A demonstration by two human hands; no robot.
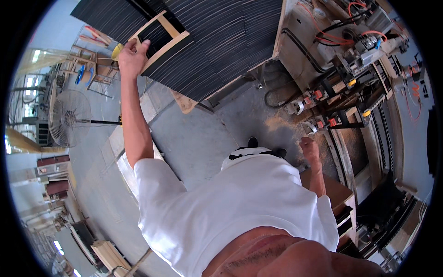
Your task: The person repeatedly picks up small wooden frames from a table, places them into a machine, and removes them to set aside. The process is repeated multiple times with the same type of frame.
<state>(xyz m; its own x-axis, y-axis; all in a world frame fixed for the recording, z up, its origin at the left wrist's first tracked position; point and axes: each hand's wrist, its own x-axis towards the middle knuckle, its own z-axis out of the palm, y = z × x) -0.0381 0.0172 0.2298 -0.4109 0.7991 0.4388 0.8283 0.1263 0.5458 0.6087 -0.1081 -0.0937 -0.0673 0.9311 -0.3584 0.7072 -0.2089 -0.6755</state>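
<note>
My left arm reaches out to the far left, and my left hand is closed at the near end of a small frame of pale wooden strips. Thumb and fingers come together there, with part of the grip hidden behind the hand. The frame rests on a wide stack of thin black strips or boards with pale wood along its edges. A small yellow thing shows just beside the hand. My right hand hangs low by my right side, fingers curled in, with nothing visible in it.
A machine with clamps, red parts and orange air hoses stands at the right, sawdust beneath it. A large floor fan is on the left, near a wooden stool. A brown-topped cabinet stands beside my right arm.
</note>
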